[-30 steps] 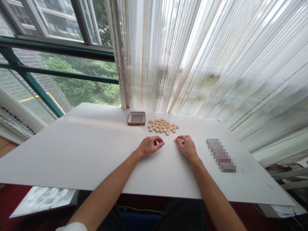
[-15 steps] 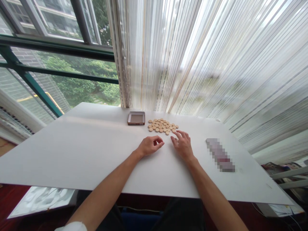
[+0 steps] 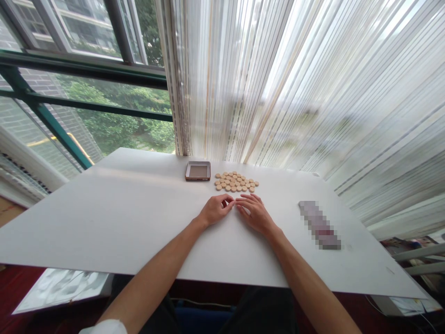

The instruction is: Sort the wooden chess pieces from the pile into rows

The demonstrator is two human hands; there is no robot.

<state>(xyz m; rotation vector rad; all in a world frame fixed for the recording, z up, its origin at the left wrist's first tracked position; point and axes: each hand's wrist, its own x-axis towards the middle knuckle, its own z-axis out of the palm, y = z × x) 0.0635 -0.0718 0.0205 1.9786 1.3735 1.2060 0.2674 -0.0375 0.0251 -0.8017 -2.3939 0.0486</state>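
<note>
My left hand point(image 3: 216, 210) rests on the white table point(image 3: 114, 213) with its fingers curled in a loose fist; what is inside them is hidden. My right hand point(image 3: 255, 213) lies just to its right, fingers stretched out flat and pointing left, the tips meeting the left hand's fingertips. A cluster of several round tan wooden discs point(image 3: 236, 182) lies flat on the table just beyond both hands, apart from them. No disc shows in or under either hand.
A small brown-rimmed square tray point(image 3: 198, 170) sits left of the discs. A blurred-out oblong object point(image 3: 319, 224) lies to the right. Striped sheer curtains point(image 3: 295, 93) and a window point(image 3: 86, 106) stand behind the table's far edge.
My right hand let go of a disc it was pinching, opened out and slid left until its fingertips met the left hand. The left hand stayed put.
</note>
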